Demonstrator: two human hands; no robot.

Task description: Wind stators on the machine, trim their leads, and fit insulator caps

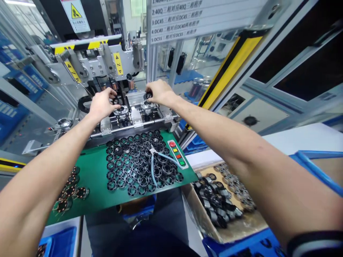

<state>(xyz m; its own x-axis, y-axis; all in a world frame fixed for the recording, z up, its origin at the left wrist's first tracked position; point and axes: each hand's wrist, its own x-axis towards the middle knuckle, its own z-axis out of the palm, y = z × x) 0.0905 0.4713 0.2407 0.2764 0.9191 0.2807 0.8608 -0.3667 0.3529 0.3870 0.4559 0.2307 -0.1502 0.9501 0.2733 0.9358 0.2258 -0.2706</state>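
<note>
My left hand [102, 104] is at the winding machine, its thumb and fingers curled around a dark stator core [115, 101] just above the left metal holder [122, 112]. To the right, my right hand [160, 92] pinches another black stator core [147, 95] at the top of the right holder [147, 107]. Whether either core is seated in its holder I cannot make out. Many black stator cores [131, 160] lie in rows on the green table [96, 192] below. A pair of cutting pliers [152, 151] with light blue handles rests on them.
Copper-wound stators [70, 191] sit at the table's left. A button panel [178, 154] is at its right edge. A cardboard box [197, 210] of metal parts stands lower right. Copper wire nozzles [131, 84] hang behind my hands. A yellow-black guard post [222, 71] rises at right.
</note>
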